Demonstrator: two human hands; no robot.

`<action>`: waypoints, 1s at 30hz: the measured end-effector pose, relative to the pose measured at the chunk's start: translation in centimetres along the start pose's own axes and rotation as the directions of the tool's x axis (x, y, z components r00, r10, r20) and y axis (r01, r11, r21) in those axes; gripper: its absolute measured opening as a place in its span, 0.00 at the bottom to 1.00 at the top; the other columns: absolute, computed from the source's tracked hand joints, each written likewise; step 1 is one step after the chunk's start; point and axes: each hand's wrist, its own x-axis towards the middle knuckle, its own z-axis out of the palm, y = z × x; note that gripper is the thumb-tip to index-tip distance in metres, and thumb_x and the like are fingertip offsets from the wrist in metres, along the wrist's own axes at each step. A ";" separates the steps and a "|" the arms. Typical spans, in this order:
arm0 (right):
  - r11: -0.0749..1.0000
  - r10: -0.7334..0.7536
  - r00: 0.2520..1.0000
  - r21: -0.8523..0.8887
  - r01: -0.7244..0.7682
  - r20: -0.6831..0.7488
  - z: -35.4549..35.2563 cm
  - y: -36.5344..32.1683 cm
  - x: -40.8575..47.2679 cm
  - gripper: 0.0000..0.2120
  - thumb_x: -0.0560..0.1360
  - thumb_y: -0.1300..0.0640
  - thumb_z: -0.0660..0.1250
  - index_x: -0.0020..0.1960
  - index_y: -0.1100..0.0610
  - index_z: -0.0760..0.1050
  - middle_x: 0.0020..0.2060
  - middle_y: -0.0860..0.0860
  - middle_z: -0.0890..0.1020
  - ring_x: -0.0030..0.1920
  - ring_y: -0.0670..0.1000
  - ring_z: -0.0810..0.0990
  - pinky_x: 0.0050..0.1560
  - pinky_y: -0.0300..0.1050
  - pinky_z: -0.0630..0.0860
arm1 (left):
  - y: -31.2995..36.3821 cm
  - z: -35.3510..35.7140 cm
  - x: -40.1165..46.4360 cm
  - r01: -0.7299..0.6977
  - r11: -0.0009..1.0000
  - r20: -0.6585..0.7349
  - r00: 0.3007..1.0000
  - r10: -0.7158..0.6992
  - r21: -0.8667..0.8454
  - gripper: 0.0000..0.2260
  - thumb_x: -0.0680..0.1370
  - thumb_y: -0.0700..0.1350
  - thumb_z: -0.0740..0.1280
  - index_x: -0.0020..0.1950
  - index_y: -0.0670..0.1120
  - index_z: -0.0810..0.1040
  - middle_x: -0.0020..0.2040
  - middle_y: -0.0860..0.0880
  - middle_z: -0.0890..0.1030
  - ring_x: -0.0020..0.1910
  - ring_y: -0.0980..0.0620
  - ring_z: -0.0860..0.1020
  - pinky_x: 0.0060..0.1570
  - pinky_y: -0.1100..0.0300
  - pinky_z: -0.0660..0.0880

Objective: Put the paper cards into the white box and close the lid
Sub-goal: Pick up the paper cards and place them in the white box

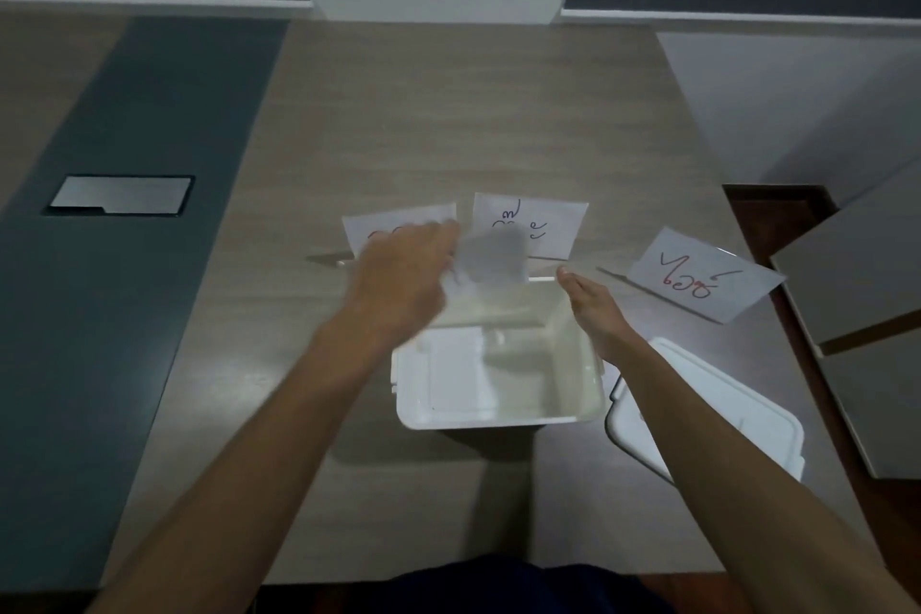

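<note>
The open white box (578, 406) stands on the wooden table in front of me, with one paper card (456, 374) lying flat inside at its left. My left hand (406, 272) hovers over the box's far left corner, pinching a blurred paper card (493, 257) that hangs above the far rim. My right hand (593, 302) rests flat against the box's far right rim, fingers together. Beyond the box lie a card with red writing (393, 222), partly hidden by my left hand, and a card with blue writing (543, 224). Another red-lettered card (702, 274) lies to the right.
The white lid (727, 409) lies upturned on the table right of the box, under my right forearm. A grey strip with a metal cable hatch (119, 194) runs along the left. Grey cabinet panels (857, 264) stand off the table's right edge.
</note>
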 end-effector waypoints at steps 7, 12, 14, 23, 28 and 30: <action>0.993 0.114 0.992 -0.033 -0.112 0.056 2.8 5.8 -4.3 0.24 0.81 0.47 0.59 0.71 0.60 0.71 0.70 0.53 0.73 0.70 0.47 0.68 0.64 0.39 0.61 | 3.1 12.1 -10.1 -0.196 0.981 0.474 0.865 0.166 0.014 0.13 0.74 0.37 0.58 0.58 0.43 0.70 0.53 0.42 0.79 0.51 0.39 0.76 0.45 0.50 0.67; 0.979 0.198 0.978 -0.070 -0.193 0.072 4.8 9.5 -7.2 0.22 0.82 0.46 0.58 0.68 0.60 0.73 0.64 0.49 0.75 0.63 0.43 0.68 0.61 0.39 0.62 | 1.5 15.9 -16.3 0.005 0.984 0.784 0.605 0.137 -0.175 0.17 0.82 0.53 0.50 0.52 0.42 0.72 0.53 0.41 0.80 0.49 0.40 0.77 0.48 0.48 0.71; 0.970 0.232 0.971 -0.084 -0.227 0.061 5.3 10.6 -7.8 0.22 0.82 0.46 0.58 0.68 0.60 0.74 0.59 0.46 0.75 0.62 0.43 0.69 0.60 0.39 0.62 | 1.1 16.5 -17.2 0.038 0.979 0.834 0.531 0.149 -0.199 0.20 0.82 0.55 0.48 0.50 0.43 0.72 0.53 0.41 0.79 0.50 0.40 0.77 0.51 0.48 0.72; 0.930 0.331 0.944 -0.164 -0.328 -0.010 6.9 16.0 -10.9 0.20 0.81 0.44 0.57 0.61 0.56 0.78 0.57 0.47 0.79 0.60 0.45 0.73 0.58 0.39 0.65 | -4.3 19.2 -12.1 0.311 0.839 0.640 0.766 0.056 -0.446 0.13 0.78 0.55 0.61 0.48 0.48 0.79 0.45 0.47 0.84 0.45 0.44 0.81 0.48 0.52 0.77; 0.909 0.349 0.936 -0.229 -0.349 -0.042 7.7 18.2 -12.5 0.23 0.81 0.44 0.57 0.53 0.64 0.78 0.46 0.60 0.82 0.47 0.48 0.74 0.45 0.39 0.69 | -11.8 23.7 -7.3 0.297 0.934 0.461 0.869 -0.178 -0.200 0.22 0.72 0.52 0.71 0.63 0.46 0.74 0.62 0.43 0.76 0.63 0.43 0.72 0.60 0.50 0.70; 0.904 0.351 0.936 -0.247 -0.349 -0.035 8.2 18.6 -13.2 0.24 0.81 0.44 0.57 0.50 0.66 0.76 0.42 0.62 0.80 0.43 0.53 0.75 0.42 0.40 0.67 | -14.4 25.7 -7.3 0.301 0.954 0.626 0.743 -0.238 0.006 0.29 0.70 0.54 0.73 0.68 0.47 0.71 0.66 0.42 0.73 0.67 0.40 0.69 0.64 0.47 0.69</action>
